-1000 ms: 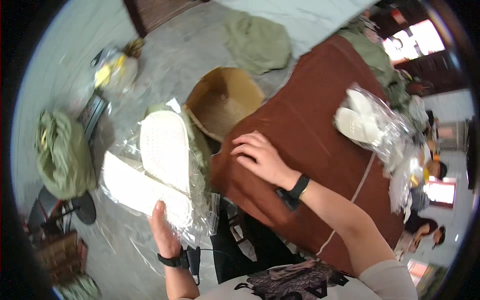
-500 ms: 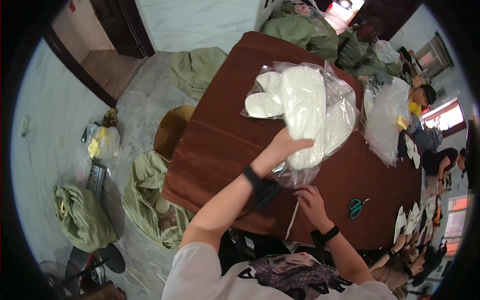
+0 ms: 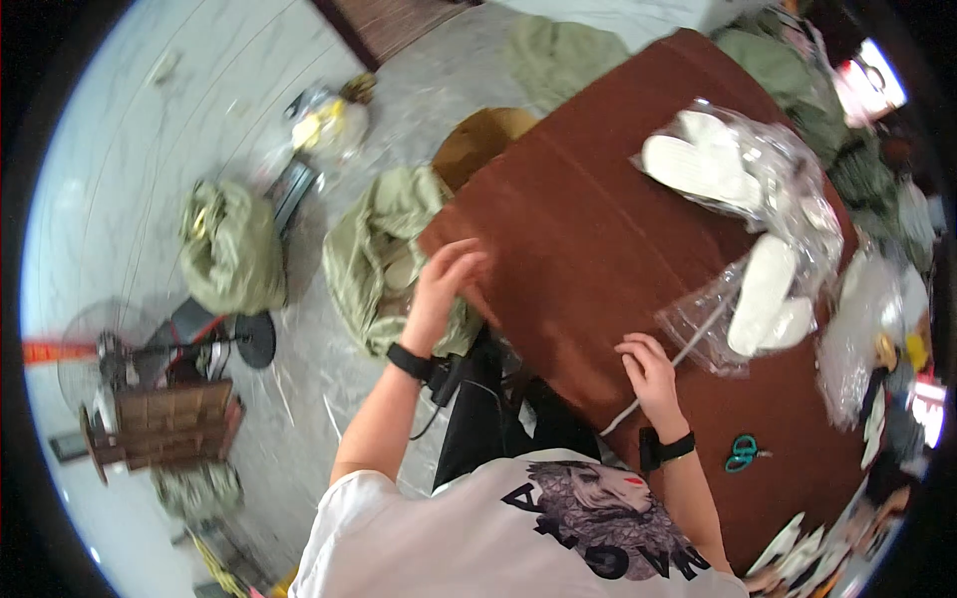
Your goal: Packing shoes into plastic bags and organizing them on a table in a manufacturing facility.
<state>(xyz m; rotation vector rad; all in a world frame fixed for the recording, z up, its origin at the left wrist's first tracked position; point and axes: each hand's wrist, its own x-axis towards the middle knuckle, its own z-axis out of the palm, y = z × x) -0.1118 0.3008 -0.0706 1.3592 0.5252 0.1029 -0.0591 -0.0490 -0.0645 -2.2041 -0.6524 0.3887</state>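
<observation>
My left hand [image 3: 445, 289] is held above the mouth of a pale green cloth sack [image 3: 354, 234] on the floor, at the table's left edge. Its fingers are apart and nothing shows in them. My right hand [image 3: 650, 381] rests over the brown-covered table [image 3: 578, 249], open, beside a thin white cord [image 3: 688, 349]. Beyond the cord lie white slippers [image 3: 763, 289] in clear plastic, with more white slippers [image 3: 693, 164] in clear bags farther back. Teal-handled scissors [image 3: 741, 453] lie to the right of my right hand.
A cardboard box [image 3: 478, 145] stands against the table's left side. Another full green sack [image 3: 231, 249], a fan [image 3: 115, 354] and a wooden crate [image 3: 169, 424] are farther left. A bulky clear plastic bag [image 3: 857, 339] lies at the table's right.
My left hand has let go of the bagged slippers and swung left, over the sack. The view has turned left. My right hand stays near the white cord.
</observation>
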